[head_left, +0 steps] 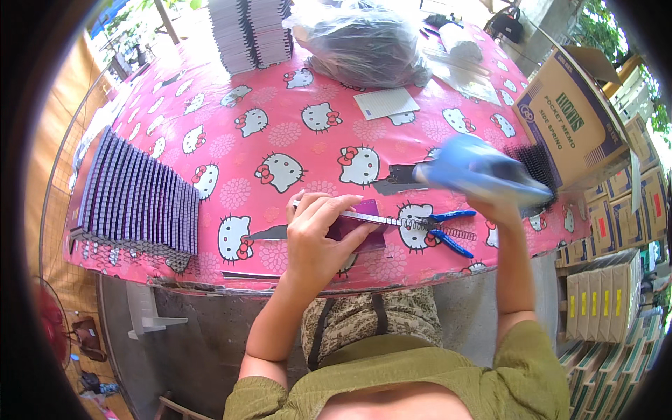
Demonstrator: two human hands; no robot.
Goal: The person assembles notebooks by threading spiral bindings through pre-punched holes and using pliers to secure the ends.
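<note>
My left hand (pixel 318 234) presses down on a small purple notebook (pixel 365 227) at the near edge of a table with a pink cartoon-cat cloth (pixel 280 133). A metal spiral wire (pixel 381 219) runs along the notebook's top edge. Blue-handled pliers (pixel 448 231) lie just to its right, with a loose coil beside them. My right hand (pixel 493 206) is raised above the table and holds a blurred blue object (pixel 476 171), which I cannot identify.
A row of purple spiral notebooks (pixel 140 199) lies fanned at the left. Stacks of notebooks (pixel 252 31) and a grey plastic bag (pixel 367 45) stand at the back. An open cardboard box (pixel 570 115) and several more boxes (pixel 602 297) sit to the right.
</note>
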